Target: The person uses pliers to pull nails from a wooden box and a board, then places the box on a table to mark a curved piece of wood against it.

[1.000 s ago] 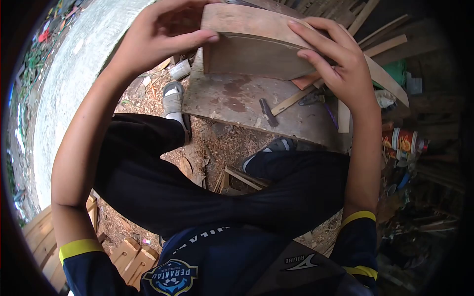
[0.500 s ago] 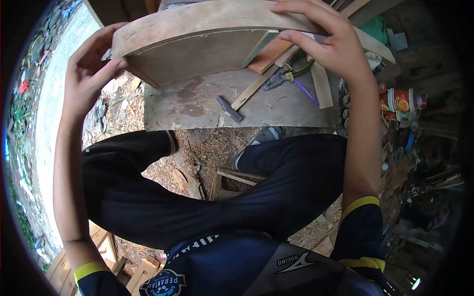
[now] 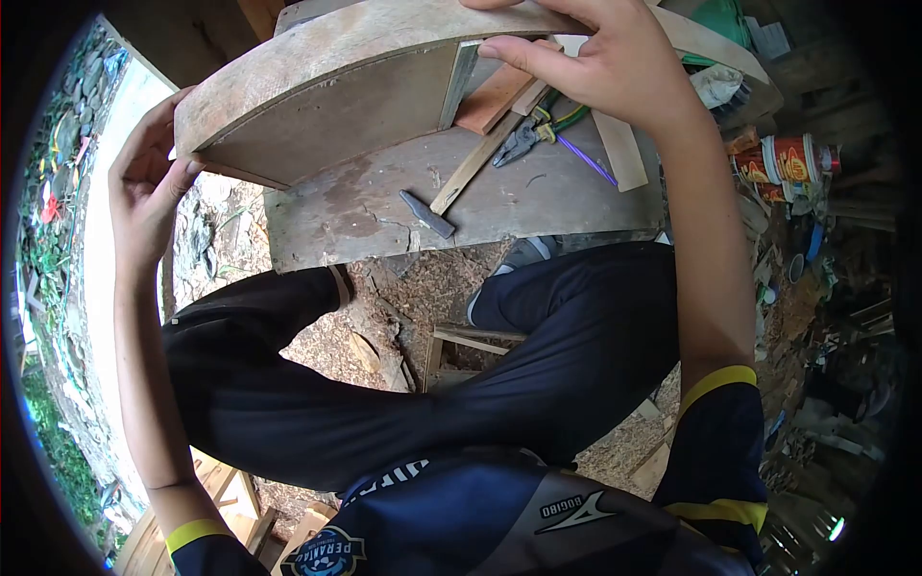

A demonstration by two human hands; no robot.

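Observation:
A wooden box-like piece with a curved front board (image 3: 317, 58) stands on the low workbench (image 3: 336, 235) at the top of the view. My left hand (image 3: 149, 197) grips its left end, the thumb at the lower corner and the fingers behind. Across the board's upper right part, my right hand (image 3: 605, 72) is closed, fingers over the top and thumb under the lower edge. A hammer (image 3: 429, 213) with a wooden handle lies on the bench below the piece. Beside it are pliers (image 3: 519, 142) with green and yellow handles and a purple pen-like stick (image 3: 586, 159).
A reddish wood block (image 3: 495, 104) and a pale wood strip (image 3: 622, 154) lie on the bench. Red and white tubs (image 3: 789, 158) stand at the right. Wood shavings (image 3: 384, 331) cover the ground between my legs. Wooden pieces (image 3: 226, 494) lie at lower left.
The view has turned a little, shifting the bench and tools slightly left. The curved wooden piece and both hands have shifted further left, with both hands still gripping it.

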